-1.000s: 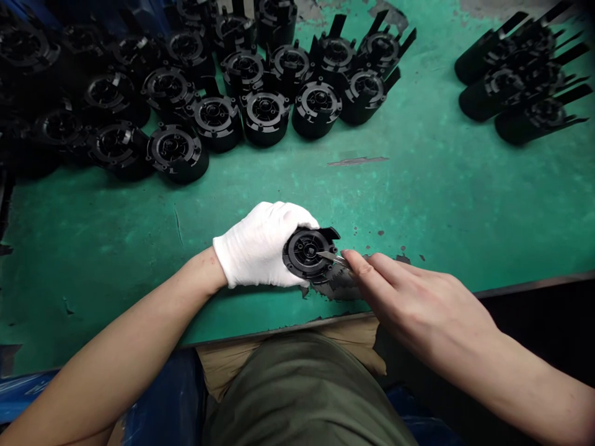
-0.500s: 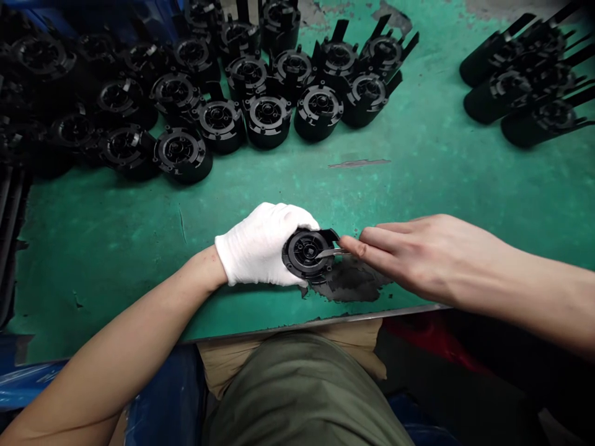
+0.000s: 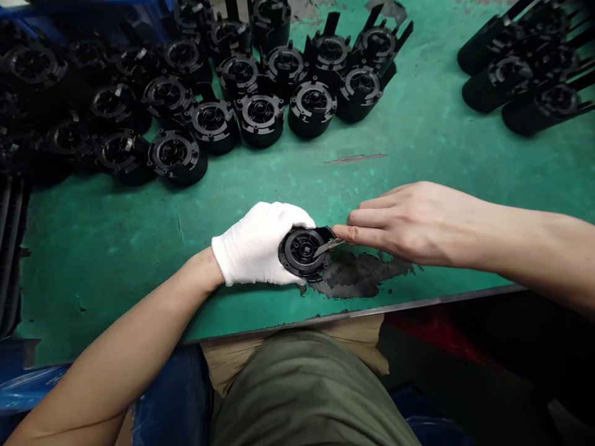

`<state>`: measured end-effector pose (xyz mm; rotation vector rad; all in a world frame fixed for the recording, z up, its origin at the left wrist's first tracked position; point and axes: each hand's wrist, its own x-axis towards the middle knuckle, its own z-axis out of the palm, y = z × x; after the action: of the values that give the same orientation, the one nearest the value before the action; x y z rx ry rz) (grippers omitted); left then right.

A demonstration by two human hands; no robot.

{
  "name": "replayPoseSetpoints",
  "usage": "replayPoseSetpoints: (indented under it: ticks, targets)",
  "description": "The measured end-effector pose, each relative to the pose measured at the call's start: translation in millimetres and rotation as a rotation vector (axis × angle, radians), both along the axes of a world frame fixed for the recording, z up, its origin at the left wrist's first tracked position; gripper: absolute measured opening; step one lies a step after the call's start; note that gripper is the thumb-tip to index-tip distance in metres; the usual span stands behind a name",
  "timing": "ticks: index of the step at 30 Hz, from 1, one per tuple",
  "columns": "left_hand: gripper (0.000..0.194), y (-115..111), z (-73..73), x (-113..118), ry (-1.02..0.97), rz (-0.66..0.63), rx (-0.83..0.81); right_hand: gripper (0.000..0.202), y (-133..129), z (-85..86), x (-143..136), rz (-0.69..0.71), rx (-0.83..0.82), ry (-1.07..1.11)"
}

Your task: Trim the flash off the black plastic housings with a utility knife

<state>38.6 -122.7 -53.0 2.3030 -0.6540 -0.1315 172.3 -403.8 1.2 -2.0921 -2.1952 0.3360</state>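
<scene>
In my white-gloved left hand [image 3: 260, 244] is a round black plastic housing [image 3: 302, 253], its ringed end face turned up toward me. The gloved fingers wrap around its left side. My bare right hand [image 3: 404, 220] is closed on a thin, pointed metal knife blade [image 3: 329, 246]; any handle is hidden by the palm and fingers. The blade's tip reaches over the inner rings of the housing, and whether it touches the plastic I cannot tell. The right fingertips are beside the tab on the housing's upper right edge.
Several similar black housings [image 3: 261, 118] stand in rows at the back left of the green table [image 3: 251, 179]. Another group of housings [image 3: 497, 80] is at the back right. A dark worn patch [image 3: 367, 275] lies by the front edge. A blue container [image 3: 93, 18] is behind.
My right hand has moved up and its wrist has turned, so the blade now slants down to the left across the housing. My left hand keeps its hold, nearly unmoved.
</scene>
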Motion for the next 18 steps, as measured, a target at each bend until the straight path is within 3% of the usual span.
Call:
replayPoseSetpoints:
  ticks: [7, 10, 14, 18]
  targets:
    - [0.049, -1.4, 1.1, 0.4, 0.004, 0.005, 0.022, 0.048, 18.7, 9.3, 14.8, -0.088, -0.192, 0.196]
    - [0.051, 0.1, -2.7, 0.4, -0.008, 0.006, 0.002, 0.052, 22.0, 9.9, 21.3, -0.053, -0.193, 0.195]
    - [0.072, 4.8, -13.8, -0.8, -0.063, -0.006, -0.087, 0.037, 5.0, 5.6, 11.6, -0.083, -0.038, 0.141]
    - [0.091, 6.4, -22.9, -3.0, -0.145, 0.015, -0.061, 0.039, -23.1, -3.1, -38.3, -0.332, 0.221, -0.118]
